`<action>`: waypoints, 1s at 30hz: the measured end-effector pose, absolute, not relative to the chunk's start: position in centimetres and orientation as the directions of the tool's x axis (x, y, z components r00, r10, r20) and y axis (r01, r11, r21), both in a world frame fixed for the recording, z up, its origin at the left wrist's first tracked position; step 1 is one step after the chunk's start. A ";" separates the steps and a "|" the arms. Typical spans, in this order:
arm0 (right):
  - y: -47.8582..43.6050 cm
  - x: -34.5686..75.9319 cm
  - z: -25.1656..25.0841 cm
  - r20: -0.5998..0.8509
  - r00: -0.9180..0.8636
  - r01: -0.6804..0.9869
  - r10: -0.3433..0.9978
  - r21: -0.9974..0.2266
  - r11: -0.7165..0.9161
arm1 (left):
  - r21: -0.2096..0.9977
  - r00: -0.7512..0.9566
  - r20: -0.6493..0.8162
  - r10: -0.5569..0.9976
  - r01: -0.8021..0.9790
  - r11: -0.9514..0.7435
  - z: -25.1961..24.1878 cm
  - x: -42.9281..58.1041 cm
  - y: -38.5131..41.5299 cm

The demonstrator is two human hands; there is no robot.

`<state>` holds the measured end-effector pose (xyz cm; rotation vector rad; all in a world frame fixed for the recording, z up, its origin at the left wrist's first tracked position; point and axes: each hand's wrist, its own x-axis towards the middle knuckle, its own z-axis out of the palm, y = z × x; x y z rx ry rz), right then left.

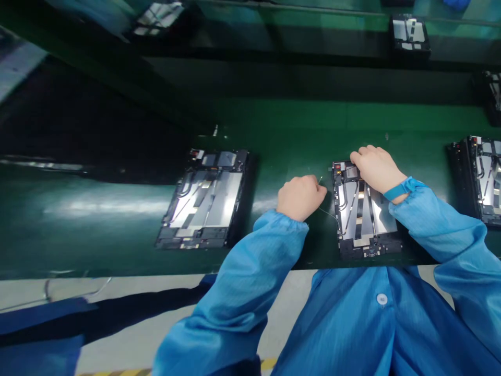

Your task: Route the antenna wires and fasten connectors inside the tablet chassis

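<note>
In front of me an opened tablet-like device (385, 216) lies flat, with silver panels, black strips and small parts along its edges. My right hand (378, 168) is closed over its top edge, the fingers curled down and their tips partly hidden. Left of the device, my left hand (301, 197) is closed in a pinch just above the bench. From it a thin wire (329, 213) runs to the device's left side. A short fine end sticks up by the thumb; how far the wire passes inside the fist is hidden.
Another stack of opened devices (219, 203) sits to the left on the green bench (117, 230), and one more (489, 172) at the right edge. Beyond, a raised shelf carries further devices (409, 34). A dark beam (97, 68) crosses the upper left.
</note>
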<state>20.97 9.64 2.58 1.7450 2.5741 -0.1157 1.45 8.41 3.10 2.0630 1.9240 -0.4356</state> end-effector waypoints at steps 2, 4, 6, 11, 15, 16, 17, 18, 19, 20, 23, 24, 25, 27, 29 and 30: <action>9.9 20.0 3.8 -0.158 -0.316 0.948 0.935 -0.009 0.319 | -0.094 0.018 -0.453 0.891 0.993 -0.068 3.2 0.7 7.4; 10.2 19.5 4.7 -0.234 -0.275 0.958 0.932 0.015 0.286 | -0.153 -0.010 -0.474 0.881 0.986 -0.071 3.0 0.1 6.3; 10.4 19.3 5.2 -0.272 -0.263 0.959 0.926 0.031 0.282 | -0.162 -0.031 -0.458 0.889 0.986 -0.048 2.6 -0.4 5.4; 9.7 20.0 4.7 -0.126 -0.282 0.957 0.951 0.025 0.287 | 0.159 0.144 -0.136 0.980 0.980 -0.122 0.7 -0.3 5.7; 8.3 21.0 3.1 -0.005 -0.184 0.977 0.983 -0.110 0.182 | 0.590 0.314 -0.058 0.947 0.777 -0.221 -0.6 0.4 7.8; 8.0 21.3 2.6 0.018 -0.152 0.973 0.988 -0.171 0.153 | 0.665 0.324 -0.090 0.942 0.723 -0.185 -0.8 0.7 8.3; 7.8 21.5 2.0 0.046 -0.128 0.962 0.991 -0.236 0.136 | 0.719 0.325 -0.122 0.938 0.680 -0.141 -0.9 0.9 8.7; 7.6 21.6 1.5 0.077 -0.112 0.944 0.991 -0.302 0.130 | 0.757 0.322 -0.148 0.935 0.645 -0.103 -1.0 1.0 9.0; 7.4 21.8 1.0 0.112 -0.097 0.921 0.989 -0.367 0.132 | 0.783 0.320 -0.161 0.934 0.618 -0.077 -1.1 1.1 9.3; 7.3 21.8 0.5 0.146 -0.081 0.893 0.986 -0.429 0.137 | 0.801 0.323 -0.167 0.932 0.595 -0.063 -1.1 1.2 9.4; 7.3 21.8 -0.5 0.205 -0.019 0.795 0.979 -0.590 0.139 | 0.838 0.339 -0.172 0.925 0.543 -0.044 -1.2 1.3 9.6; 7.3 21.7 -0.7 0.208 0.009 0.765 0.978 -0.632 0.128 | 0.850 0.342 -0.177 0.923 0.526 -0.032 -1.3 1.2 9.6; 7.2 21.7 -0.8 0.204 0.034 0.741 0.978 -0.662 0.112 | 0.861 0.342 -0.181 0.922 0.509 -0.020 -1.4 1.2 9.6; 7.2 21.6 -0.7 0.185 0.064 0.727 0.981 -0.682 0.081 | 0.879 0.339 -0.188 0.922 0.477 0.004 -1.7 1.1 9.5; 6.9 21.6 -0.6 0.167 0.055 0.756 0.984 -0.651 0.068 | 0.892 0.336 -0.199 0.920 0.450 0.029 -1.9 0.9 9.5; 6.6 21.6 -0.5 0.162 0.041 0.776 0.986 -0.627 0.071 | 0.899 0.338 -0.207 0.918 0.436 0.042 -1.9 0.9 9.5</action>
